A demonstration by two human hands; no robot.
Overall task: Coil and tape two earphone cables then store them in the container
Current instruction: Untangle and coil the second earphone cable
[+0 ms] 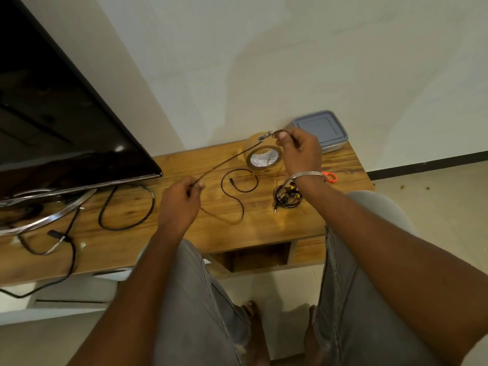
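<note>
Left hand (182, 199) raised over the middle of the wooden table top (264, 228), knuckles up, thumb and forefinger closed on a thin black earphone cable (227, 161). Right hand (301, 150) lifted higher and farther back, wrist bent, a silver metal bangle (306, 177) around it, fingertips pinched shut on the far end of the same cable, where a small loop and a pale earbud piece show. Cable pulled fairly taut in a slanted line between both hands, crossing in front of a brown roll of packing tape (264, 157) standing just beside the right hand. Slack remainder of the cable trailing from the left hand down onto the table, curling in a loose open loop and ending in a small plug. A second tangled bundle of black earphone wire (286, 198) lying on the table under the right wrist, partly hidden by it, jack plug poking out at the near side. Orange-handled scissors (330, 177) mostly hidden behind the right wrist. Grey-blue lidded plastic container (322, 130) shut, at the far right corner against the wall, behind the right hand. Large black flat television screen (58, 114) on the left, with a thick black power cord (126, 207) looped beneath it.
</note>
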